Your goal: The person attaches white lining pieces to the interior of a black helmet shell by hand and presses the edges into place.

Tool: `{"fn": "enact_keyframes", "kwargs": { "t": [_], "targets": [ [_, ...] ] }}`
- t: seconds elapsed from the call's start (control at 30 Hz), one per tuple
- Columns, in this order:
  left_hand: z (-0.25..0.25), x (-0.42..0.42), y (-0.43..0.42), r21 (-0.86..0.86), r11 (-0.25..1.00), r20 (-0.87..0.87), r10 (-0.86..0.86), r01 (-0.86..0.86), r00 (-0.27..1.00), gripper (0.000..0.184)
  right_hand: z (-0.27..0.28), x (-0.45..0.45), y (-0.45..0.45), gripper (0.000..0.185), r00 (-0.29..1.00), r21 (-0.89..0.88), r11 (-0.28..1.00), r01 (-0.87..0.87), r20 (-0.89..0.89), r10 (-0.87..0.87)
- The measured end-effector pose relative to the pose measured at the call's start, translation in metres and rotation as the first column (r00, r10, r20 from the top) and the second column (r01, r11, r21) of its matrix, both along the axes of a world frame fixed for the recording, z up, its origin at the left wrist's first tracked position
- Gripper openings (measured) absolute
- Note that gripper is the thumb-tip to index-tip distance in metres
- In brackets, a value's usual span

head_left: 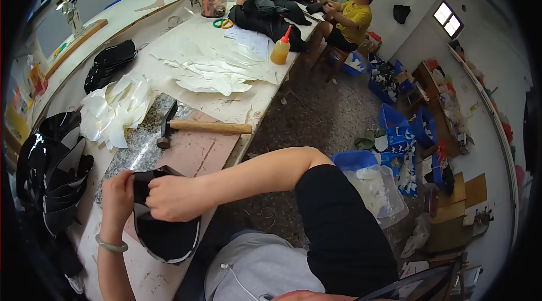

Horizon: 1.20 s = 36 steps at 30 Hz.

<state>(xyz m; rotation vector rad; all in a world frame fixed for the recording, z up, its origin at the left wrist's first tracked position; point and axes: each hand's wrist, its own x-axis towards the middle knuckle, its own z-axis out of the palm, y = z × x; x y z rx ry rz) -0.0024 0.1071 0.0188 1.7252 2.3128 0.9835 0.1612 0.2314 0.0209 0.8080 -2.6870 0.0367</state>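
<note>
A black shoe upper with a pale lower edge (166, 240) is held over the near edge of the workbench. My left hand (117, 196), with a bracelet on its wrist, pinches the upper's left top edge. My right hand (172, 196) reaches across from the right, its fingers curled on the black material near the top. Just beyond lies a hammer (209, 126) with a wooden handle, its head on the grey speckled slab (134, 157) and its handle over a pinkish board (206, 148).
Black glossy pieces (56, 171) are stacked at the left. White cut pieces (116, 106) and more white sheets (212, 69) lie farther back, near a glue bottle (279, 51). A person in yellow (353, 22) sits at the far end. Blue bins (353, 160) stand on the floor.
</note>
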Motion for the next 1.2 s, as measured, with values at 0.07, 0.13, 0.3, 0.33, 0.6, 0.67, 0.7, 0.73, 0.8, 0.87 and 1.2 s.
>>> {"fn": "enact_keyframes", "kwargs": {
  "t": [0.07, 0.13, 0.3, 0.33, 0.6, 0.67, 0.7, 0.73, 0.8, 0.87, 1.2],
  "targets": [
    [0.004, -0.005, -0.001, -0.065, 0.997, 0.164, -0.040, 0.051, 0.986, 0.026, 0.017, -0.001, 0.006, 0.017, 0.985, -0.002, 0.995, 0.103, 0.138, -0.102],
    [0.013, -0.001, -0.006, -0.120, 0.992, 0.559, 0.098, -0.036, 0.823, 0.041, 0.021, -0.009, 0.015, 0.020, 0.972, 0.000, 0.989, 0.151, 0.183, -0.148],
    [0.006, 0.029, -0.049, -0.059, 0.996, 0.483, -0.035, 0.073, 0.875, 0.069, 0.000, -0.028, 0.021, 0.015, 0.967, -0.019, 0.976, 0.216, 0.143, -0.211],
    [0.026, 0.041, -0.050, -0.197, 0.980, 0.484, 0.085, 0.014, 0.871, 0.065, 0.002, -0.029, 0.020, 0.014, 0.965, -0.008, 0.975, 0.223, 0.145, -0.219],
    [0.023, 0.027, -0.054, -0.139, 0.990, 0.395, 0.058, -0.003, 0.917, 0.042, 0.003, -0.036, 0.026, 0.010, 0.988, -0.055, 0.987, 0.149, -0.024, -0.151],
    [0.023, 0.023, -0.054, -0.149, 0.989, 0.380, 0.070, -0.013, 0.922, 0.039, 0.000, -0.036, 0.028, 0.012, 0.985, -0.104, 0.989, 0.101, -0.131, -0.115],
    [0.023, 0.021, -0.054, -0.162, 0.987, 0.368, 0.074, -0.014, 0.927, 0.038, 0.000, -0.037, 0.029, 0.013, 0.977, -0.120, 0.989, 0.083, -0.185, -0.105],
    [0.025, 0.020, -0.054, -0.176, 0.984, 0.382, 0.090, -0.023, 0.920, 0.037, 0.001, -0.037, 0.030, 0.012, 0.979, -0.116, 0.991, 0.064, -0.184, -0.085],
    [0.029, 0.019, -0.054, -0.227, 0.972, 0.375, 0.142, -0.058, 0.916, 0.034, 0.000, -0.040, 0.030, 0.011, 0.981, -0.150, 0.988, 0.047, -0.181, -0.074],
    [0.029, 0.018, -0.053, -0.274, 0.957, 0.384, 0.203, -0.098, 0.901, 0.026, -0.001, -0.043, 0.030, 0.012, 0.983, -0.199, 0.978, 0.062, -0.156, -0.094],
    [0.016, 0.003, -0.050, -0.168, 0.983, 0.213, 0.109, -0.073, 0.971, 0.021, 0.018, -0.066, 0.026, 0.023, 0.943, -0.185, 0.933, 0.308, 0.188, -0.274]
  ]
}}
